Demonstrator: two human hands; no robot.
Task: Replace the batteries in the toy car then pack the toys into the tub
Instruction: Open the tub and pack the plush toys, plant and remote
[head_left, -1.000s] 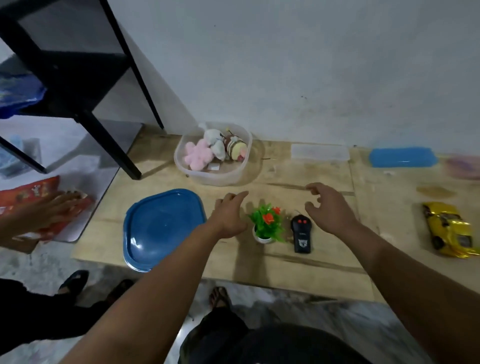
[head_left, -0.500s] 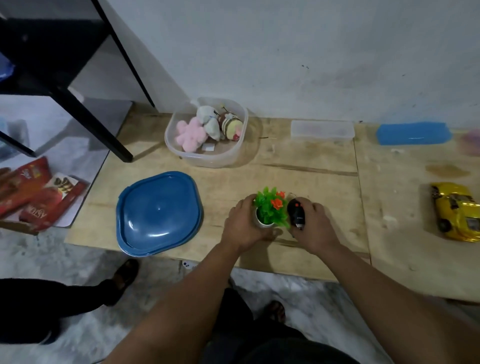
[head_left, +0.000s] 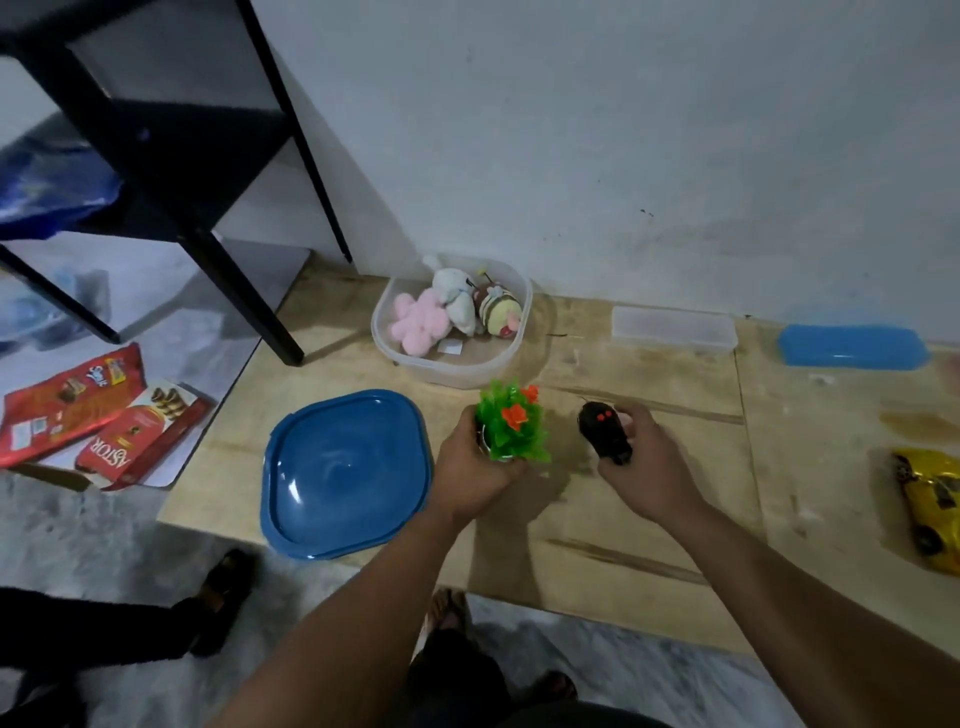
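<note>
Your left hand (head_left: 475, 467) grips the plant (head_left: 511, 428), right hand (head_left: 641, 467) grips the remote (head_left: 602, 428). The tub (head_left: 452, 325) lies straight beyond the plant, so left is nearer; the car (head_left: 930, 501) sits far right of the tub.

a low wooden board (head_left: 649, 499) is laid against the wall. on it are set a clear tub (head_left: 511, 358) (soft toys are seen inside), a blue lid (head_left: 348, 473) near the front left edge, a clear flat box (head_left: 674, 330) and a blue flat box (head_left: 852, 347) along the back, and a yellow toy car (head_left: 930, 501) at the right.
</note>
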